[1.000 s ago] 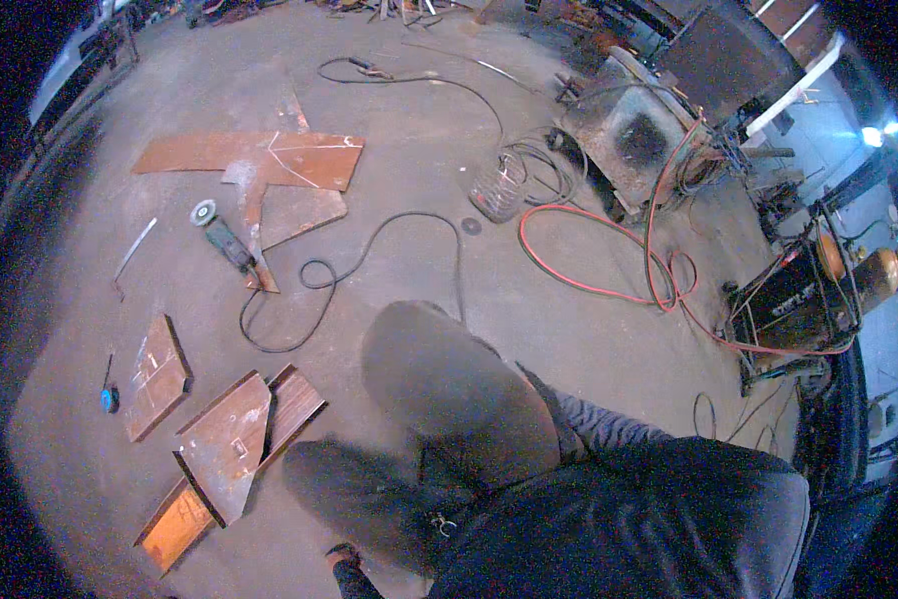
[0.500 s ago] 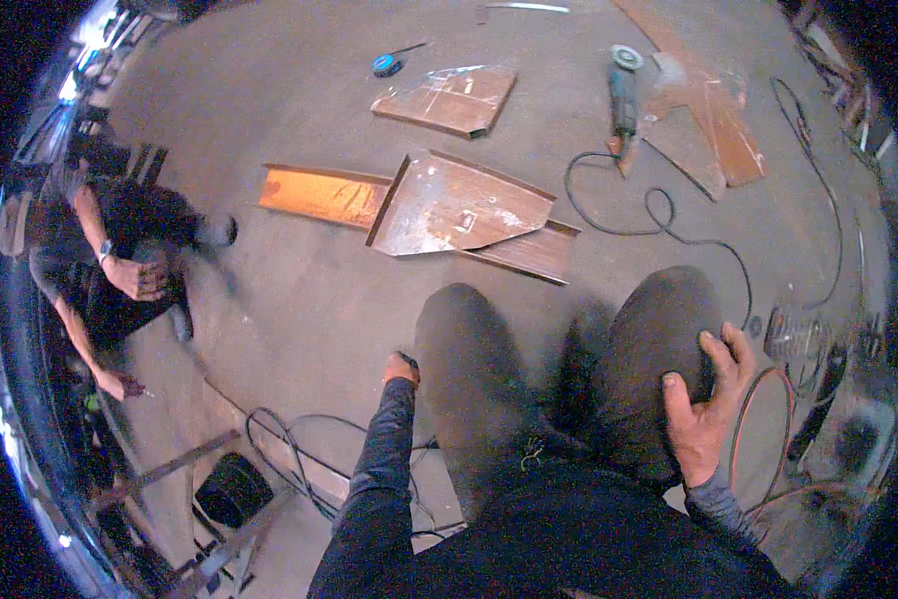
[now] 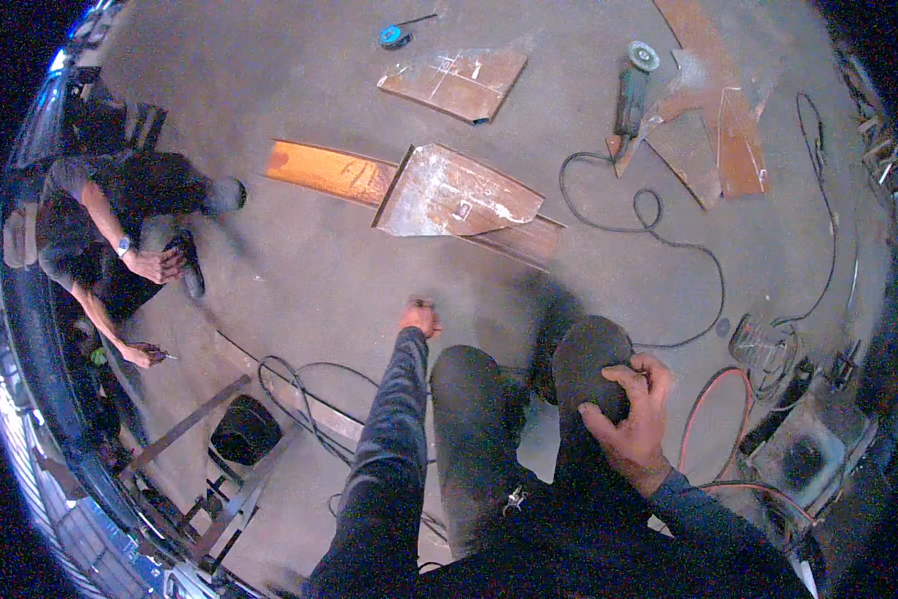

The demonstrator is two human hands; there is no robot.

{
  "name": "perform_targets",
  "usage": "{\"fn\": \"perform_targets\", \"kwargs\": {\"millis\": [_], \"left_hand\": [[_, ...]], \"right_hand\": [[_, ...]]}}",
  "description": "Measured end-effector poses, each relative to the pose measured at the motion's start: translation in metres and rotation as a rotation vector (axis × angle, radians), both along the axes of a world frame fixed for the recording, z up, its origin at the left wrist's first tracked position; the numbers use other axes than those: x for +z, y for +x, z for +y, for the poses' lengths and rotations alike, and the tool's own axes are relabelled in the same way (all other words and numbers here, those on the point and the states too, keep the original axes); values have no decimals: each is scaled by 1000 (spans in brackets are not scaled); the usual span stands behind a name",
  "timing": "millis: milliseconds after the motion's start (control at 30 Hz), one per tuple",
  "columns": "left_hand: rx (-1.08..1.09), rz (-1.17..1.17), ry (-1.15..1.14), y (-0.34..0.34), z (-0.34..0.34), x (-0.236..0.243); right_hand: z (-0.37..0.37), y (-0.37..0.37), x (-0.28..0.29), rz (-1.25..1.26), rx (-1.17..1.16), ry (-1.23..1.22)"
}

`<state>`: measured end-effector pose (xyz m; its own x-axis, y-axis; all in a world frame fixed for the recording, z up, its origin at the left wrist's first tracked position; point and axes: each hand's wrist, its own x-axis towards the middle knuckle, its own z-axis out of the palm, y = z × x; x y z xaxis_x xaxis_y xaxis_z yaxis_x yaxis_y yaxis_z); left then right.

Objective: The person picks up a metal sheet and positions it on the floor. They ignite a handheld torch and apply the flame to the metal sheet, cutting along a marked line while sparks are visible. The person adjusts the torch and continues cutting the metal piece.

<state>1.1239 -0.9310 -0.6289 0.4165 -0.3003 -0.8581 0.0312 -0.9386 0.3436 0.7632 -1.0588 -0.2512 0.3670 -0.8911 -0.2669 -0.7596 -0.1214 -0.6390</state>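
My left hand [image 3: 421, 318] reaches out past my left knee with its fingers curled closed. It is small and a little blurred, and what it holds, if anything, is hidden. On my right knee rests my right hand [image 3: 633, 417], open, thumb and fingers apart. Ahead on the floor lies a rust-brown tapered steel plate [image 3: 461, 192] with white patches. It sits across a steel channel [image 3: 334, 176] whose left end is orange. Another angular steel plate [image 3: 457, 84] with white lines lies farther off. Beside that plate is a blue tape measure [image 3: 394, 38].
An angle grinder [image 3: 631, 100] lies at the far right, its cord [image 3: 659, 232] looping across the floor. Rusty steel pieces [image 3: 739, 140] are beyond it. At the left a co-worker [image 3: 119, 215] crouches. Near me are a black bucket-like object [image 3: 246, 431], cables [image 3: 309, 394] and an orange hose [image 3: 691, 424].
My left hand has moved forward and slightly right, toward the steel plate. My right hand stays on the knee, which has shifted left and nearer in view. The co-worker is much the same.
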Motion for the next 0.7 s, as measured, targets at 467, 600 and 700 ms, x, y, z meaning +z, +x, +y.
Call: {"fn": "perform_targets", "kwargs": {"millis": [467, 600, 700], "left_hand": [[-87, 223, 19, -64, 94, 353], [-376, 201, -50, -25, 222, 420], [53, 174, 48, -25, 271, 475]], "right_hand": [[70, -38, 119, 115, -114, 243], [121, -80, 120, -12, -70, 311], [164, -133, 125, -85, -197, 484]]}}
